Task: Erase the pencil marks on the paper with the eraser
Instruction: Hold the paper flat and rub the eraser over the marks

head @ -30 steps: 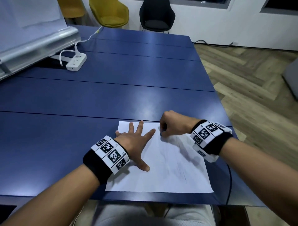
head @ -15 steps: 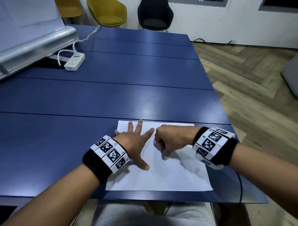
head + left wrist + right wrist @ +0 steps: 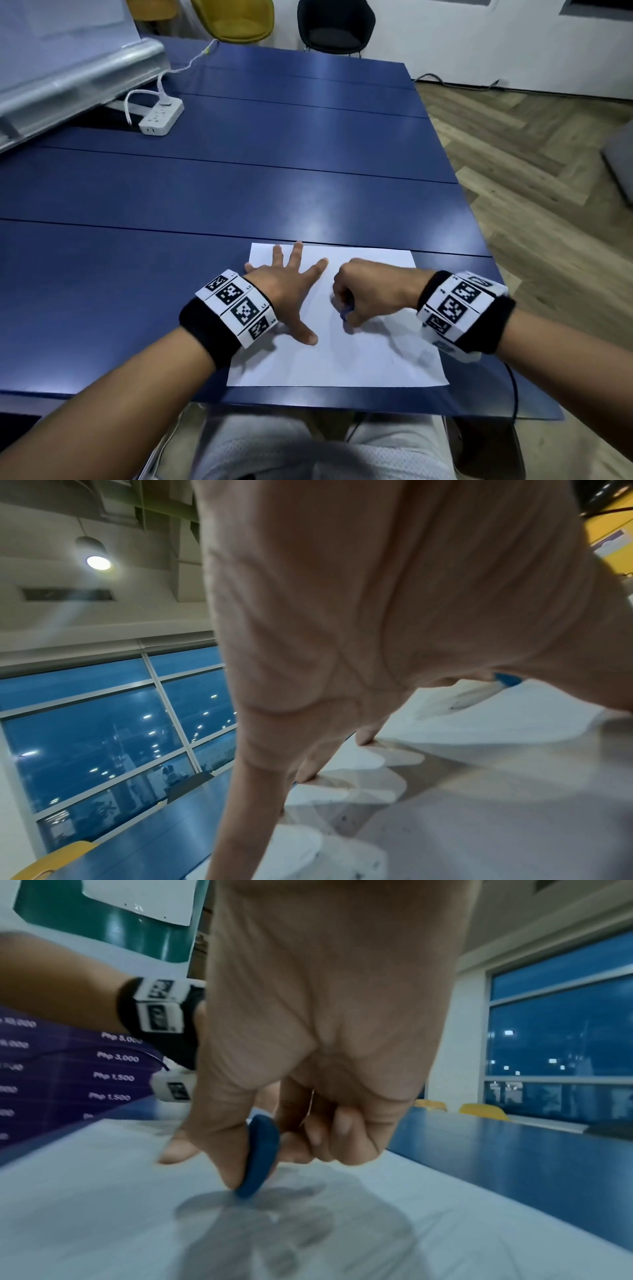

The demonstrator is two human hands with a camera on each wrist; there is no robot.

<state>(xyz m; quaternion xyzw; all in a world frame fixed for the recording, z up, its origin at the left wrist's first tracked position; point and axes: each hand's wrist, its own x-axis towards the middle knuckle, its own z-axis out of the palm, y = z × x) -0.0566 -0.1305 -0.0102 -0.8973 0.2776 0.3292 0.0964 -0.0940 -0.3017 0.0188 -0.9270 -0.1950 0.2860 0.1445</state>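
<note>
A white sheet of paper point(image 3: 359, 356) lies at the near edge of the blue table point(image 3: 239, 192), with faint pencil marks point(image 3: 334, 317) near its middle. My left hand point(image 3: 291, 284) lies flat on the sheet's left part, fingers spread and straight, pressing it down. My right hand point(image 3: 363, 298) pinches a blue eraser point(image 3: 258, 1156) between thumb and fingers, its lower tip touching the paper point(image 3: 103, 1204). From the head view only a sliver of the eraser point(image 3: 346, 311) shows under the fist. In the left wrist view the eraser point(image 3: 507, 680) peeks out past my left palm point(image 3: 377, 601).
A white power strip point(image 3: 161, 120) with its cable sits at the far left of the table, beside a slanted board point(image 3: 68, 68). Yellow and black chairs point(image 3: 335, 24) stand behind the table. Wooden floor point(image 3: 531, 154) lies to the right. My lap is under the table's near edge.
My right hand has slid with the eraser from the sheet's top middle down and left toward its centre. The left hand has stayed flat on the paper.
</note>
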